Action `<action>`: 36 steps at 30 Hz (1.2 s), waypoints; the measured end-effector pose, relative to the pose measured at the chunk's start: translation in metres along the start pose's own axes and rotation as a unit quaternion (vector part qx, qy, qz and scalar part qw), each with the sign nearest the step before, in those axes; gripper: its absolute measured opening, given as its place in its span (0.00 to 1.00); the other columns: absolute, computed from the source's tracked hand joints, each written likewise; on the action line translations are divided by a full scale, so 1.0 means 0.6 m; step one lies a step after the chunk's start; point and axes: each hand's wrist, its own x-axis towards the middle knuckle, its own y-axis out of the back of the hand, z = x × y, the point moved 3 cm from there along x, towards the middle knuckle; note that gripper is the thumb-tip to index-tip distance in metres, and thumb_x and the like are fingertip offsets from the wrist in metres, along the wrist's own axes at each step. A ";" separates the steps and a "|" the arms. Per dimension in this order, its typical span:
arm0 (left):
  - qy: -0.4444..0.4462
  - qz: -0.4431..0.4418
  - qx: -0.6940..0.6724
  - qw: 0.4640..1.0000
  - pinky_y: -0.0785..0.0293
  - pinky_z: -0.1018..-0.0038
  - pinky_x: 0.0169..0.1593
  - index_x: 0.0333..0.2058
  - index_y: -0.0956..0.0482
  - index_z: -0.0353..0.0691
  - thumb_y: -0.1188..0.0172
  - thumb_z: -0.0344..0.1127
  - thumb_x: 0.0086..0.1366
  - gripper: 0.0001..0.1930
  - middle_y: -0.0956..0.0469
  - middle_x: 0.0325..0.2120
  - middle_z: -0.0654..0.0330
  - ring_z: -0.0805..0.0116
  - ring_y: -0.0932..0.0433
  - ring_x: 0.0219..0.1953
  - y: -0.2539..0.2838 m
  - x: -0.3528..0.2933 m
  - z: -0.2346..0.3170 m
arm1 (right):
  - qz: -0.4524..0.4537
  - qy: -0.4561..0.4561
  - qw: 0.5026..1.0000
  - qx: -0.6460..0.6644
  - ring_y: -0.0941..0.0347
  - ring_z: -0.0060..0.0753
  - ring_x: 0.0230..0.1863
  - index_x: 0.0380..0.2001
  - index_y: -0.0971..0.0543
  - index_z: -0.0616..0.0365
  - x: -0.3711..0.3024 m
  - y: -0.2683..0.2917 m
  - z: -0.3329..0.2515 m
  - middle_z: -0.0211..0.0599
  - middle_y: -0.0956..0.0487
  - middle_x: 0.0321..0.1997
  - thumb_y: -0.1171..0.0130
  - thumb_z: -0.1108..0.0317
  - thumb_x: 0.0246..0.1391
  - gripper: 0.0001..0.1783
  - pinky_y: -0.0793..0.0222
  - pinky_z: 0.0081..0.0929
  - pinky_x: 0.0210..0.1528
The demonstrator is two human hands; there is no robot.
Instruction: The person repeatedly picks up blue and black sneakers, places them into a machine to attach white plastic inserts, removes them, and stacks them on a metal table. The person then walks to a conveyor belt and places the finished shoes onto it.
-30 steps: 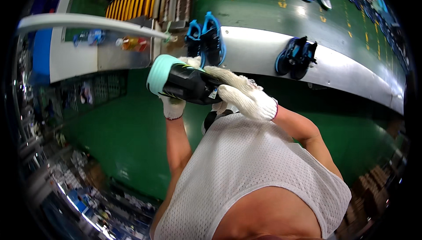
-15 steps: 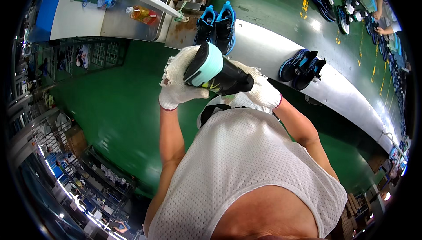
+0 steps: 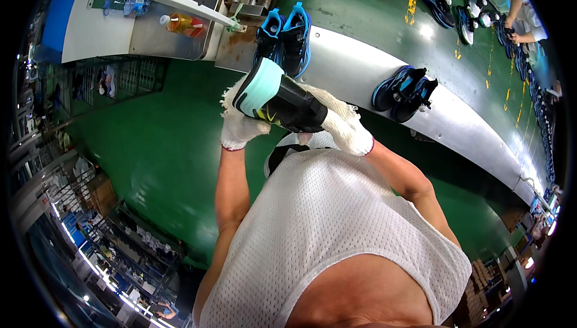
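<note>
Both of my hands wear white knitted gloves and hold one black shoe [image 3: 294, 109] in front of my chest. The shoe has a thick mint green sole section [image 3: 262, 88] and small yellow-green marks on its side. My left hand [image 3: 241, 125] grips the mint green end, thumb along the near side and the other fingers partly hidden behind it. My right hand [image 3: 347, 128] is closed around the dark opposite end, its fingertips hidden. Just beyond the shoe, a pair of black and blue sneakers [image 3: 294, 42] stands at the line's metal edge.
A metal ledge [image 3: 342, 51] borders the green conveyor belt [image 3: 366, 15], and another black and blue pair [image 3: 402, 94] sits on it. More shoes line the belt, where a co-worker's hands [image 3: 523, 36] are busy. Bottles [image 3: 182, 25] lie on the steel surface at upper left.
The held shoe has shifted slightly left with both hands and turned a little, mint green end upward. The surroundings have also slid slightly left in view. Both hands keep their hold.
</note>
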 end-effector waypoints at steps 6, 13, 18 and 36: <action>0.080 0.036 0.083 0.993 0.26 0.69 0.56 0.62 0.34 0.28 0.30 0.47 0.61 0.38 0.24 0.55 0.52 0.65 0.23 0.53 -0.046 0.057 -0.045 | 0.076 -0.066 0.969 0.225 0.22 0.37 0.42 0.66 0.38 0.67 -0.005 0.028 0.062 0.50 0.24 0.49 0.52 0.49 0.69 0.35 0.20 0.34 0.41; 0.156 0.128 0.252 0.946 0.26 0.63 0.57 0.62 0.33 0.33 0.35 0.42 0.66 0.31 0.25 0.56 0.47 0.56 0.22 0.54 -0.073 0.011 -0.201 | 0.330 -0.246 0.864 0.291 0.25 0.39 0.20 0.33 0.30 0.65 0.011 0.178 0.216 0.42 0.25 0.26 0.46 0.51 0.66 0.24 0.21 0.37 0.24; 0.255 0.126 0.364 0.887 0.26 0.62 0.57 0.61 0.30 0.36 0.36 0.51 0.65 0.32 0.24 0.56 0.49 0.56 0.21 0.54 -0.037 -0.068 -0.242 | 0.316 -0.258 0.820 0.402 0.35 0.34 0.18 0.23 0.38 0.54 0.045 0.239 0.270 0.31 0.37 0.19 0.47 0.53 0.65 0.22 0.32 0.31 0.21; 0.522 0.327 0.290 0.732 0.27 0.59 0.59 0.57 0.25 0.36 0.41 0.59 0.64 0.34 0.21 0.53 0.44 0.49 0.22 0.56 -0.037 -0.515 -0.361 | 0.342 -0.266 0.845 0.313 0.25 0.45 0.25 0.28 0.30 0.59 0.080 0.264 0.251 0.39 0.27 0.25 0.45 0.51 0.65 0.22 0.24 0.41 0.25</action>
